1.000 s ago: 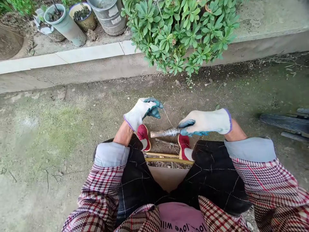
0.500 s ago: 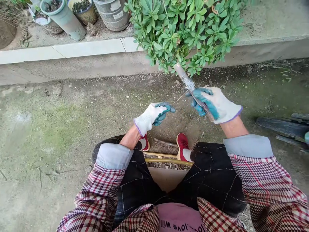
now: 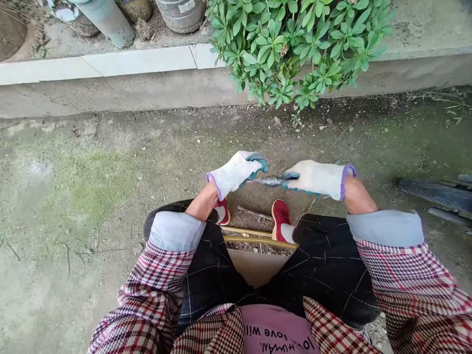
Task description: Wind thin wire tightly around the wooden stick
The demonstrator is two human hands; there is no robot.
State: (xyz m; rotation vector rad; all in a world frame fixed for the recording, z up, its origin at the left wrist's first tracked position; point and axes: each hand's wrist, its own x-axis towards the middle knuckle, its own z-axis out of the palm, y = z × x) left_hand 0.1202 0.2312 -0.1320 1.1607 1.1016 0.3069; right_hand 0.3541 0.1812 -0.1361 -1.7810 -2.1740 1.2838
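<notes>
My right hand (image 3: 313, 178), in a white glove with a teal palm, is closed on a stick wound with thin silvery wire (image 3: 272, 181). The stick points left, and its bare end reaches my left hand (image 3: 241, 169). That hand, gloved the same way, has its fingers curled. A thin strand ran from it to the winding half a second ago; the strand itself is too fine to make out now. Whether the left fingers also touch the stick's end, I cannot tell.
Another stick (image 3: 254, 212) lies on the ground between my red shoes. A leafy green plant (image 3: 295, 49) overhangs the low ledge (image 3: 140, 64) ahead. Several pots (image 3: 180, 14) stand at upper left. Dark, flat-looking pieces (image 3: 435, 194) lie at right.
The wire-wound stick has swung from slanting up and away to lying nearly level, pointing left. My right hand has lowered and turned, bringing the stick's end to my left hand.
</notes>
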